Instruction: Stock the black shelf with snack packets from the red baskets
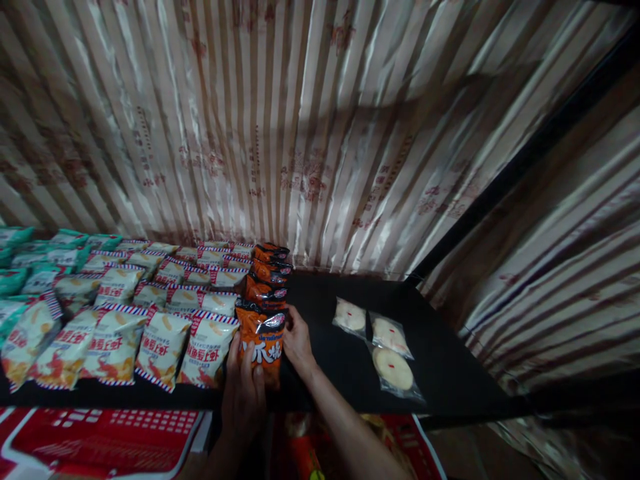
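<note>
An orange snack bag (pixel 267 337) with a dark top and white lettering stands upright at the front of the black shelf (pixel 320 293). The fingers of my left hand (pixel 244 383) press on its lower left front. From the other side my right hand (pixel 299 341) grips the bag's right edge, its fingertips partly hidden behind it. More orange bags (pixel 265 291) stand in a row right behind this one. Close by on the left is a white snack bag (pixel 206 350) with a red, white and blue striped edge.
Several rows of white snack bags (pixel 117 343) fill the shelf's left part, with green bags (pixel 37 277) farther left. Flat round items in clear wrappers (pixel 393 367) lie to the right. Below stands a red basket (pixel 115 433). A striped curtain (pixel 310 133) hangs behind; a dark post (pixel 500 180) slants at right.
</note>
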`<move>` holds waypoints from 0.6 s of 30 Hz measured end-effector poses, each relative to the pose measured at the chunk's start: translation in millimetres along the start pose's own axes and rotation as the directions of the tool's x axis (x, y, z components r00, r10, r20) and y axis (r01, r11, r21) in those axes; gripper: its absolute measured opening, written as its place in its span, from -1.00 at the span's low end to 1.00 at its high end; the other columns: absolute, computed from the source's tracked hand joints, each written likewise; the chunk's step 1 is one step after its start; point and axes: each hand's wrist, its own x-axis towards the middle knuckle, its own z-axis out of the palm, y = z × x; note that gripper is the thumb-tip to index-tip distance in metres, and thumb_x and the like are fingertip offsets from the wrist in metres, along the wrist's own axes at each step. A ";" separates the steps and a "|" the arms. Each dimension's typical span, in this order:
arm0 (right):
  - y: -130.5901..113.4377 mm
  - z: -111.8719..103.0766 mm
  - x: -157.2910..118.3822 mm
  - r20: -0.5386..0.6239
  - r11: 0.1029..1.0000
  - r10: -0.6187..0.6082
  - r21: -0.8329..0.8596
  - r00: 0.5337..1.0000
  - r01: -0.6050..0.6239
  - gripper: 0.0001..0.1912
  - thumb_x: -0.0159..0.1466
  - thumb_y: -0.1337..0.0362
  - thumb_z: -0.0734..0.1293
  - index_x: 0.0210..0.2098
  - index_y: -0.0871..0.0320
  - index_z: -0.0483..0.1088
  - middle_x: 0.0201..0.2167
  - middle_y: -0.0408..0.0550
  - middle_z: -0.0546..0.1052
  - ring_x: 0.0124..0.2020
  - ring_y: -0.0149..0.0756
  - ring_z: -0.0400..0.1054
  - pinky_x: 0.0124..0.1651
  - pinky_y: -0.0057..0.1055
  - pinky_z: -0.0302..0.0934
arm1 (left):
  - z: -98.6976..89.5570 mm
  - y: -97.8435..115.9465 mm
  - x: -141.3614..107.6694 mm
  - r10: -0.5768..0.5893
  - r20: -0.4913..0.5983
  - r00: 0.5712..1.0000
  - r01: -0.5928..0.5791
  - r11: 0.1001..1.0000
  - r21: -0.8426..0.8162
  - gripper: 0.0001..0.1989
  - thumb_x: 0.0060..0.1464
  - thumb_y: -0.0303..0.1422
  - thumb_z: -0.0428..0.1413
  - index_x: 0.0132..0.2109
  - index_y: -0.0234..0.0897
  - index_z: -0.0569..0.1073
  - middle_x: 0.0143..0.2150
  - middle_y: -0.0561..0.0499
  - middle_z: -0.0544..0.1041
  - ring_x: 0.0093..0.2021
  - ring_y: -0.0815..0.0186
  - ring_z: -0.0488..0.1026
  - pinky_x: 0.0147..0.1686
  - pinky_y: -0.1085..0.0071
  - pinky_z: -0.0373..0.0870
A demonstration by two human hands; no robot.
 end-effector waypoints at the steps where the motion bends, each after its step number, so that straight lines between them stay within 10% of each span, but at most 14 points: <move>1: 1.6 0.3 0.7 0.003 1.000 0.003 0.002 1.000 -0.003 -0.78 0.13 0.27 0.27 -0.21 0.11 0.39 -0.37 -0.12 0.52 -0.40 -0.34 0.40 -0.35 -0.47 0.31 | 0.5 -0.7 -0.1 0.000 -0.002 1.000 0.000 1.000 -0.003 -0.50 0.15 -0.51 -0.11 0.24 -0.34 0.04 0.31 -0.27 -0.02 0.30 0.12 -0.01 0.12 0.15 0.22; 11: -15.4 -8.5 -31.1 -0.102 0.998 0.052 -0.027 0.993 -0.055 -0.64 0.27 0.15 0.16 0.00 0.16 0.25 -0.10 0.05 0.46 -0.12 -0.27 0.37 -0.10 -0.35 0.30 | 2.7 -2.6 0.7 0.008 -0.016 1.000 -0.008 1.000 0.001 -0.49 0.14 -0.52 -0.10 0.24 -0.35 0.06 0.31 -0.28 0.00 0.30 0.12 -0.01 0.13 0.15 0.20; 18: -11.4 -9.6 -80.8 0.010 0.973 -0.143 -0.184 0.990 0.142 -0.41 0.20 0.18 0.27 0.18 0.14 0.07 0.07 0.10 0.32 0.00 -0.20 0.30 -0.07 -0.32 0.31 | 3.2 -2.2 1.4 0.032 -0.061 0.998 -0.032 0.999 -0.002 -0.47 0.15 -0.47 -0.07 0.26 -0.33 0.01 0.29 -0.31 0.04 0.28 0.10 0.04 0.09 0.13 0.25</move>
